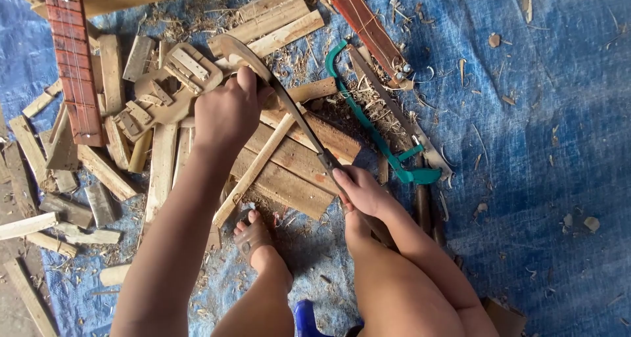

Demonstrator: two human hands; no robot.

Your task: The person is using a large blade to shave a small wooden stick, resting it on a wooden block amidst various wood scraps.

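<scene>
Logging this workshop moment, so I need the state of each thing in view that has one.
Left hand: clamped on a wood piece.
Right hand: gripping the long blade's handle.
Long blade: angled across the wood.
Green-framed saw: lying unused on the blue tarp.
Wood scraps: scattered, some stacked.

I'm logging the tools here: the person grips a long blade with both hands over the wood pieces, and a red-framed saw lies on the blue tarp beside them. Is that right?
Not quite. The saw has a green frame, not red, as the head view shows. The rest holds: left hand and right hand grip the long blade over the wood pieces on the blue tarp.
</scene>
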